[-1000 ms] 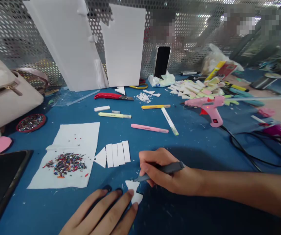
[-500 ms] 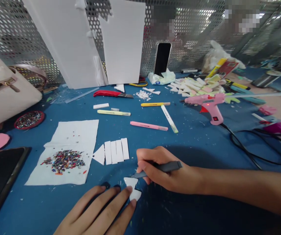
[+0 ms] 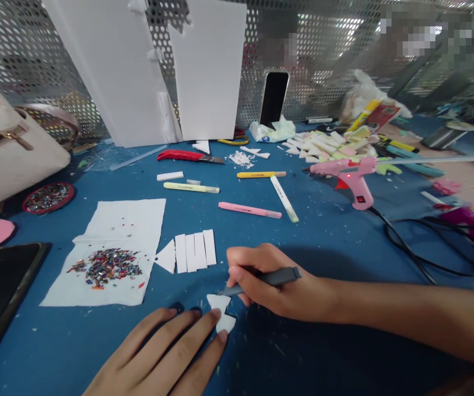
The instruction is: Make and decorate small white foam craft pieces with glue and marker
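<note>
Partly under the left fingers [image 3: 197,334] — the white cutout [image 3: 219,302].

Pen [image 3: 280,276] matt plastic; perforated screen [image 3: 71,55] shiny metal

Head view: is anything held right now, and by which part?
The right grip holds the grey pen-shaped tool by its lower barrel, near the tip. The left grip grasps nothing, its fingers lying on the white cutout.
</note>
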### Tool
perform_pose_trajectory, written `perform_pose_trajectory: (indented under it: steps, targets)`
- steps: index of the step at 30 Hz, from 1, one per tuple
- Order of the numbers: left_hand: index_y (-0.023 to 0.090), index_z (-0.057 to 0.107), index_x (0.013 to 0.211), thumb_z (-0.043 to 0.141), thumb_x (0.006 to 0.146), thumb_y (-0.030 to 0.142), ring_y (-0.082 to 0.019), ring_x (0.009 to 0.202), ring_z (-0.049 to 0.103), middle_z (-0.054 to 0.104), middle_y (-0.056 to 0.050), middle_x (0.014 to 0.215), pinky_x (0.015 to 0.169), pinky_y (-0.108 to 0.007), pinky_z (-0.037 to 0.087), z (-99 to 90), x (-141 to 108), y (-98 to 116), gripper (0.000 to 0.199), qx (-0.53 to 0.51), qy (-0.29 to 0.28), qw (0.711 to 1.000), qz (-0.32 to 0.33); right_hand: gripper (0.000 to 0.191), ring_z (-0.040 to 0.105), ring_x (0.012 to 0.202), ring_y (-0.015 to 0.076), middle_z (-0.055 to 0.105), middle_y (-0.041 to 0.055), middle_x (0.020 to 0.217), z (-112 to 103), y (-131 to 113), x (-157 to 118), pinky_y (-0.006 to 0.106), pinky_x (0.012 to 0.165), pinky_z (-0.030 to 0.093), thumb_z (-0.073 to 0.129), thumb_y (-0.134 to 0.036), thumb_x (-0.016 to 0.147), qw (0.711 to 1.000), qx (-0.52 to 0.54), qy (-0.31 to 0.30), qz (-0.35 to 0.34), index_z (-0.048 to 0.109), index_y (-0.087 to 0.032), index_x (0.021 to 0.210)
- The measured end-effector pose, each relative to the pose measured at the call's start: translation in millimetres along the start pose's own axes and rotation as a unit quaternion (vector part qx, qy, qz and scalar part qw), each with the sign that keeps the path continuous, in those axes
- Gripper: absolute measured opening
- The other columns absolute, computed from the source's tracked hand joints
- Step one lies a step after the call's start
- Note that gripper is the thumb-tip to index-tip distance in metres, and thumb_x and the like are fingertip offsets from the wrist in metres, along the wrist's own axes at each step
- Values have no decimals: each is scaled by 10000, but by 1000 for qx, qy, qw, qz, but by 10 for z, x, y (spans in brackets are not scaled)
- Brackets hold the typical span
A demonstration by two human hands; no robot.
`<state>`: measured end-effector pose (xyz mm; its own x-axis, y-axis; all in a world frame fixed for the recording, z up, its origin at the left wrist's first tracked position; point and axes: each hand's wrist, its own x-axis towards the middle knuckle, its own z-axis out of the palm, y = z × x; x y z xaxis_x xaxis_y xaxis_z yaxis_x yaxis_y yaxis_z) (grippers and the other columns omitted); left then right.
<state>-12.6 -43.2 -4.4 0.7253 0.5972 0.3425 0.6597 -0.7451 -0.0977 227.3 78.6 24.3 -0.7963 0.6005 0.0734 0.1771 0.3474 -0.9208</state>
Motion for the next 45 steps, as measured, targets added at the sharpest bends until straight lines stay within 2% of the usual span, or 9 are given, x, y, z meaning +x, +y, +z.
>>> perform_pose_trajectory:
  steps: [22,25,29,34,38,42,45]
  targets:
    - [260,561,1399,382,1079,360,-188,1229,524,576,15,1418,1233,-427,101,2,-12,-7,380,9,-10,1000,5,342,546,542,78,545,-20,623,-7,18,4,169,509,416,393,-338,1046,999,25,-4,32,555,-147,814]
    - [259,571,1389,376,1082,346,-183,1225,529,577,16,1418,1230,-422,120,0,-10,-4,373,6,-8,1000,-1,356,531,513,78,536,-24,600,-10,16,3,175,490,402,412,-340,1037,999,26,-11,27,548,-148,769]
    - [261,561,1399,387,1081,346,-187,1238,517,577,17,1419,1232,-423,102,1,-9,-5,372,5,-13,1000,1,318,537,529,87,546,-21,624,-11,19,-2,181,491,407,440,-350,1029,998,36,-8,43,558,-154,809]
    - [256,566,1395,362,1088,353,-182,1233,523,576,12,1421,1232,-412,111,-5,-4,-7,381,-4,-11,1000,-3,360,525,507,85,520,-27,586,-12,37,-2,183,484,397,448,-358,1027,998,50,-16,27,550,-152,750]
    - [259,559,1401,377,1083,386,-185,1236,515,573,15,1426,1233,-414,98,1,-23,-8,389,0,-17,1000,0,344,542,530,89,543,-17,623,-10,32,1,179,488,409,433,-364,1032,998,47,-3,35,557,-151,793]
    - [262,525,1432,382,1083,362,-190,1262,499,547,7,1455,1229,-422,106,13,-41,-6,391,5,-26,1000,1,398,518,497,75,505,-28,583,-8,26,5,172,476,389,451,-385,1026,998,58,-7,28,547,-144,724]
    - [262,538,1421,382,1083,354,-185,1256,508,555,7,1447,1231,-416,108,12,-34,-7,383,5,-21,1000,0,360,533,524,78,528,-22,617,-6,31,5,170,485,401,468,-383,1022,997,65,5,38,560,-144,769]
